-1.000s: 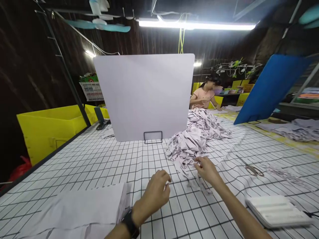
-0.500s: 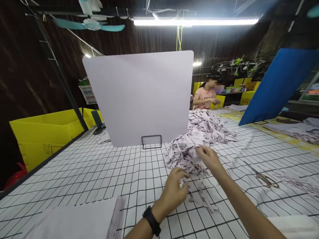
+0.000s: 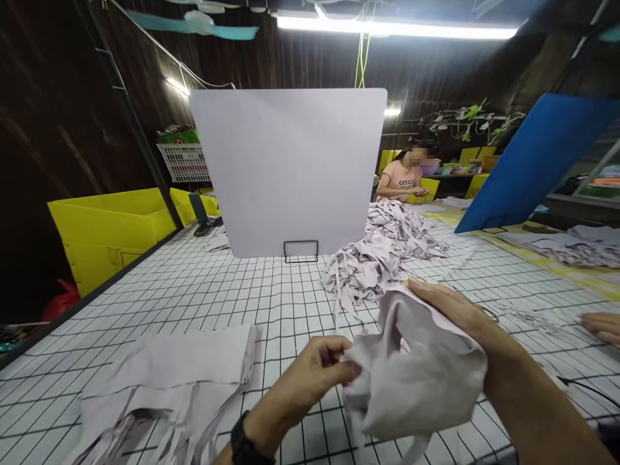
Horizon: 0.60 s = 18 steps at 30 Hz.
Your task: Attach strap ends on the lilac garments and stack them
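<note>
Over the near part of the table I hold a pale lilac-grey fabric piece (image 3: pixel 416 381), bunched open, with a strap-like end dangling below. My left hand (image 3: pixel 317 368), a black band on its wrist, pinches its left edge between thumb and fingers. My right hand (image 3: pixel 450 310) supports the upper right side, its fingers stretched along the top edge; its thumb is hidden. Behind the piece lies a tangled pile (image 3: pixel 368 268) of similar fabric with narrow strips. A flat stack (image 3: pixel 194 358) of such pieces, straps trailing toward me, lies left of my left hand.
A white upright board (image 3: pixel 290 174) in a wire stand and a tilted blue board (image 3: pixel 527 168) stand on the grid-patterned cloth (image 3: pixel 252 290). Scissors (image 3: pixel 490 314) are mostly behind my right arm. Another person's hand (image 3: pixel 603 326) rests at the right edge. A co-worker (image 3: pixel 404 177) sits beyond the pile.
My right hand went to the pile and a fabric piece has come from there toward me. My left hand moved to it and now pinches its edge. Another hand has appeared at right.
</note>
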Available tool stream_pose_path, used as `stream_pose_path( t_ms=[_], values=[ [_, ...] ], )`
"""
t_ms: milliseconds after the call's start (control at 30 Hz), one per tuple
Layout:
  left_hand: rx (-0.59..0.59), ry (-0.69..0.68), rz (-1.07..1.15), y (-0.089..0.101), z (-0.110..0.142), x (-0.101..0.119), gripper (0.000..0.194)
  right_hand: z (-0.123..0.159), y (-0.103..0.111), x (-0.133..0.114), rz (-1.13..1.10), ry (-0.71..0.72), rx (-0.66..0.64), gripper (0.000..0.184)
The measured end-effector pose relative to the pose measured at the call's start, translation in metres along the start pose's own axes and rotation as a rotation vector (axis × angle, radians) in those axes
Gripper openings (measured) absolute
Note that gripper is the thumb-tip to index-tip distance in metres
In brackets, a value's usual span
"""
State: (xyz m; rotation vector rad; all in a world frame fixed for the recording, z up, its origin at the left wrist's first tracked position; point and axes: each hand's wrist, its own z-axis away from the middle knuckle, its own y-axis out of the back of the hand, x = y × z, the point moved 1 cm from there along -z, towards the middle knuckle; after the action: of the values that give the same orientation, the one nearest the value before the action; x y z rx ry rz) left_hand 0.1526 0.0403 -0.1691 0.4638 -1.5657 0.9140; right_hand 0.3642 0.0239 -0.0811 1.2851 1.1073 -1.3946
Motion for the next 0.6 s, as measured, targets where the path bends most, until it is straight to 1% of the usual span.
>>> stream_pose_path(
  t_ms=[67, 167, 200, 267, 367, 467, 533, 600],
  values=[
    [0.062, -0.003, 0.062, 0.014, 0.020, 0.009, 0.029, -0.001, 0.000, 0.008, 0.036, 0.024, -0.046, 0.037],
    [0.198, 0.027, 0.064, 0.037, 0.035, 0.014, 0.033, -0.015, 0.000, 0.035, 0.260, 0.052, -0.168, 0.047],
    [0.249, 0.057, 0.033, 0.043, 0.035, 0.012, 0.033, -0.020, -0.001, 0.047, 0.354, 0.061, -0.192, 0.051],
    [0.344, 0.135, -0.046, 0.054, 0.033, 0.001, 0.033, -0.028, 0.000, 0.071, 0.510, 0.087, -0.176, 0.053],
    [0.447, 0.207, -0.134, 0.065, 0.029, -0.021, 0.030, -0.026, 0.003, 0.099, 0.643, 0.118, -0.105, 0.042],
    [0.490, 0.196, -0.193, 0.069, 0.031, -0.034, 0.023, -0.010, 0.000, 0.113, 0.742, 0.158, -0.078, 0.038],
    [0.476, 0.178, -0.236, 0.067, 0.035, -0.035, 0.017, 0.000, -0.010, 0.121, 0.792, 0.184, -0.092, 0.038],
    [0.448, 0.158, -0.290, 0.063, 0.037, -0.033, 0.014, 0.004, -0.025, 0.132, 0.839, 0.201, -0.111, 0.035]
  ],
)
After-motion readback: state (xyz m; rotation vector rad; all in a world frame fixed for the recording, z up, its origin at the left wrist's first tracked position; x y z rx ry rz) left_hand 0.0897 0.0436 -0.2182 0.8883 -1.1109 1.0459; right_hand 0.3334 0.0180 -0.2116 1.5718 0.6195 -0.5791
